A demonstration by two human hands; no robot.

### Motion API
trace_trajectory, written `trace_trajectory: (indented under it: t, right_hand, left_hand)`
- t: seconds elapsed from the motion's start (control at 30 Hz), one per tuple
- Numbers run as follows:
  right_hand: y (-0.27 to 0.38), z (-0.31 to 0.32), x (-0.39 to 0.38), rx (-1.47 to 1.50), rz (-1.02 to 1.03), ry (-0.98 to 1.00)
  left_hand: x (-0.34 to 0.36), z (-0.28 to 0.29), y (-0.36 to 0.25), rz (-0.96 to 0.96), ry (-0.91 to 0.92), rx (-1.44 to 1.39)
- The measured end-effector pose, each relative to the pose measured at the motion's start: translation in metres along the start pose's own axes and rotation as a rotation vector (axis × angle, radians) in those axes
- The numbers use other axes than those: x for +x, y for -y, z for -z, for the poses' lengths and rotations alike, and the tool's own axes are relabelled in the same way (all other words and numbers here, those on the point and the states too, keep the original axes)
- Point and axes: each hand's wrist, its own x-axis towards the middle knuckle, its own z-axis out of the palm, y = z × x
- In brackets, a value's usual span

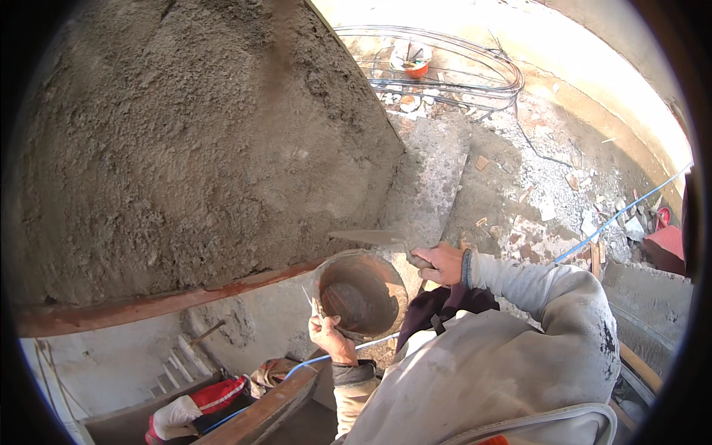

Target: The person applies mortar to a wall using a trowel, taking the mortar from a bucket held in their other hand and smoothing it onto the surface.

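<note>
My right hand (443, 265) is wrapped round the handle of a trowel (367, 236). Its flat, grey, pointed blade reaches left, over the far rim of a round bucket (403, 300) and close to the rough wet-mortar wall (200, 163). The bucket's inside is dark, with a little grey residue at the bottom. By the bucket's left rim, my left hand (333, 338) is closed, thumb and fingers pinching a thin pale strip (307, 297). What kind of thing the strip is I cannot make out. Whether that hand also touches the rim is unclear.
A reddish wooden batten (170, 302) runs along the wall's lower edge. At left below are a small wooden ladder (185, 359) and a red-and-white cloth (200, 404). Beyond lie coiled black cables (445, 85), an orange-and-white bucket (415, 68), rubble (549, 208) and a blue hose (619, 213).
</note>
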Motion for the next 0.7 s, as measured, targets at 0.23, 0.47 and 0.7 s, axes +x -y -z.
trace_trajectory:
  t: [0.23,0.47,0.7]
  right_hand:
    - [0.050,-0.028,0.006,-0.405,-0.086,0.072]
    - [0.102,0.010,0.002,-0.576,-0.195,0.055]
    - [0.115,0.006,-0.007,-0.604,-0.092,-0.221]
  left_hand:
    - [0.017,-0.083,-0.037,-0.016,0.396,-0.097]
    - [0.031,-0.093,-0.087,-0.169,0.572,-0.198]
    - [0.029,-0.097,-0.112,-0.542,0.665,-0.043]
